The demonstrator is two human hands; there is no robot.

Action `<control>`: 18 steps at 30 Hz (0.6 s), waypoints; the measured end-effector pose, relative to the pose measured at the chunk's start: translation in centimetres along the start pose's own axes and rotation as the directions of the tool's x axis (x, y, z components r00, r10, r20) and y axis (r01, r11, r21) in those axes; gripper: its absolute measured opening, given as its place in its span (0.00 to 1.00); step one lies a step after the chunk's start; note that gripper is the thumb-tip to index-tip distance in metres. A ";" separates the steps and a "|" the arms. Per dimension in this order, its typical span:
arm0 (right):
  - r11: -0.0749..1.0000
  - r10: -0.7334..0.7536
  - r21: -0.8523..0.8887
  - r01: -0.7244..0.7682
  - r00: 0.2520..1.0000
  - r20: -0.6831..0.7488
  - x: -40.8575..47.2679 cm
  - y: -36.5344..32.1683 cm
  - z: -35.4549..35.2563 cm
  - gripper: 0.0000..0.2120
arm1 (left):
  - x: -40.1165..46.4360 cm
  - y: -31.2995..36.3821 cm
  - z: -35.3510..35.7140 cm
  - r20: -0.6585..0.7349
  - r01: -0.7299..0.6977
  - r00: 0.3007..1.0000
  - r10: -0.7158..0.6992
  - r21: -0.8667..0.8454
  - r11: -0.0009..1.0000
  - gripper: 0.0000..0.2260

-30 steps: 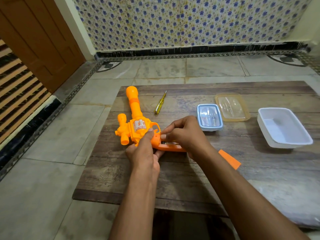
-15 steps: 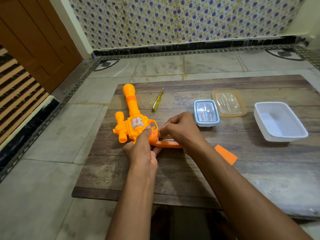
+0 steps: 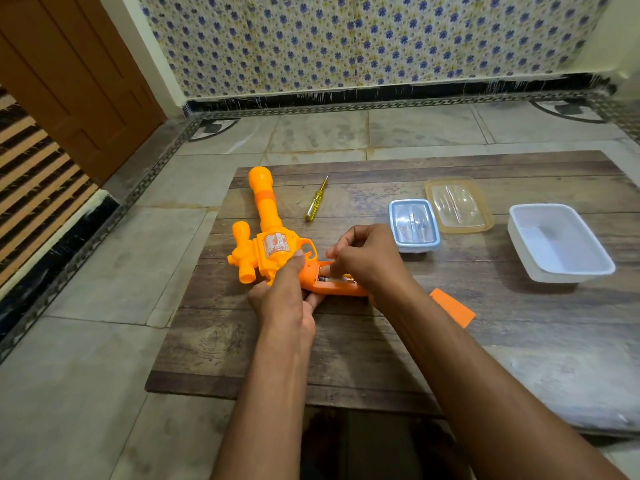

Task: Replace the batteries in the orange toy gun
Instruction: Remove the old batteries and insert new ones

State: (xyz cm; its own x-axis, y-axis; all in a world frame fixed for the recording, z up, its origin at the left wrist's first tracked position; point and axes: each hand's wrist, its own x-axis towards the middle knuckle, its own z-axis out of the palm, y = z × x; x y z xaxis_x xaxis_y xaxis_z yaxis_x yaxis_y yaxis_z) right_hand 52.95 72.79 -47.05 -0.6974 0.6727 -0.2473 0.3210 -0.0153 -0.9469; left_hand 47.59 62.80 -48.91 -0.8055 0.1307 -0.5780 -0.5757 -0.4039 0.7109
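Observation:
The orange toy gun (image 3: 266,237) lies on its side on the low wooden table (image 3: 346,358), barrel pointing away from me. My left hand (image 3: 284,296) grips the gun where the body meets the handle, thumb on top. The handle's battery compartment is open and a battery (image 3: 337,279) shows inside it. My right hand (image 3: 367,258) hovers over the compartment with curled fingers reaching into it at the battery. The orange battery cover (image 3: 453,307) lies on the table right of my right forearm. A yellow screwdriver (image 3: 316,199) lies beyond the gun.
A small blue-rimmed box with a clear lid (image 3: 414,225) and a loose clear amber-rimmed lid (image 3: 459,206) sit right of the gun. An open white tub (image 3: 557,244) stands at the far right. A tiled floor surrounds the table, with a wooden door (image 3: 69,81) at left.
My right hand's fingers have shifted slightly over the open compartment. The gun and my left hand stay in place. The camera has tilted a little.

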 end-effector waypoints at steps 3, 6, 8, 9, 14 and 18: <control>0.998 -0.043 -0.035 0.043 0.999 0.019 -0.2 0.2 0.0 0.13 | 0.2 0.1 -0.1 0.011 0.007 1.000 -0.007 0.005 1.000 0.11; 0.990 -0.110 -0.083 0.111 0.994 0.014 -0.6 0.4 -0.6 0.09 | 0.0 0.3 -0.1 0.026 0.017 1.000 -0.017 0.003 1.000 0.10; 0.977 -0.158 -0.150 0.153 0.987 -0.019 -1.0 0.7 -1.2 0.07 | -0.3 0.3 0.0 0.026 0.018 1.000 -0.018 -0.001 1.000 0.10; 0.967 -0.182 -0.187 0.171 0.983 -0.040 -1.3 0.8 -1.8 0.06 | -0.5 0.3 0.0 0.028 0.016 0.999 -0.016 -0.002 1.000 0.10; 0.872 -0.279 -0.425 0.244 0.960 -0.022 -3.6 0.4 -5.7 0.03 | -1.0 0.3 -0.2 0.058 0.001 0.998 -0.002 0.012 1.000 0.16; 0.744 -0.262 -0.635 0.206 0.965 0.007 -5.0 0.2 -8.8 0.05 | -0.9 0.2 -0.3 0.076 -0.010 0.997 0.007 0.045 0.999 0.17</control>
State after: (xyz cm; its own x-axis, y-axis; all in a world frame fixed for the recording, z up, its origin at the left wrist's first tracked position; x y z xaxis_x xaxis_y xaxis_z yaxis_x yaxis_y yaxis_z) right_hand 62.14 76.00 -44.23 -0.7614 0.6483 0.0076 0.5022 0.5972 -0.6255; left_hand 48.28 62.33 -48.39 -0.8178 0.1961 -0.5410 -0.5730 -0.3645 0.7340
